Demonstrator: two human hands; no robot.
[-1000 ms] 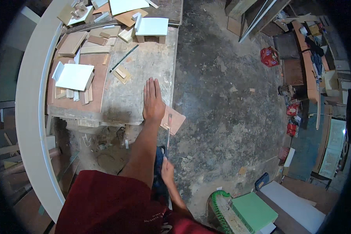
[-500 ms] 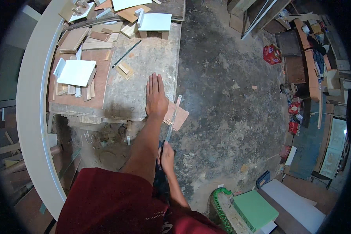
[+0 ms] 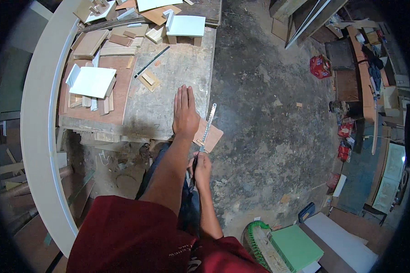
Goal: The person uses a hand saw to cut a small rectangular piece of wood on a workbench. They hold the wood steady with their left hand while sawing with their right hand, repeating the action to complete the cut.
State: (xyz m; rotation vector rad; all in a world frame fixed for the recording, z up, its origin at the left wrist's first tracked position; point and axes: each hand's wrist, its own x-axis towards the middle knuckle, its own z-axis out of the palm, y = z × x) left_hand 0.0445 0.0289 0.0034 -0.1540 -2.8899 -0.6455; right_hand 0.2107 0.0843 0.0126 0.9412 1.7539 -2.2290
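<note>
My left hand [image 3: 185, 116] lies flat at the workbench's [image 3: 157, 109] right edge, fingers stretched forward and close together. Under its right side a thin brown plywood piece [image 3: 213, 138] juts out over the floor; how far it reaches beneath the palm is hidden. My right hand [image 3: 202, 169], below the bench edge, is closed round the dark grip of a narrow hacksaw blade [image 3: 207, 128]. The blade points up and away, crosses the plywood beside my left hand, and has a hole at its far end.
Ahead on the bench lie a dark pencil-like rod [image 3: 152, 62], a small wooden block [image 3: 148, 80] and white-topped wooden pieces [image 3: 92, 82]. A long pale panel [image 3: 38, 136] curves along the left. A green box [image 3: 296, 248] and coiled green hose [image 3: 250, 241] are at lower right.
My right hand has moved up and forward with the hacksaw blade, whose tip now reaches farther past the plywood. My left hand stays flat in place; the view has shifted slightly.
</note>
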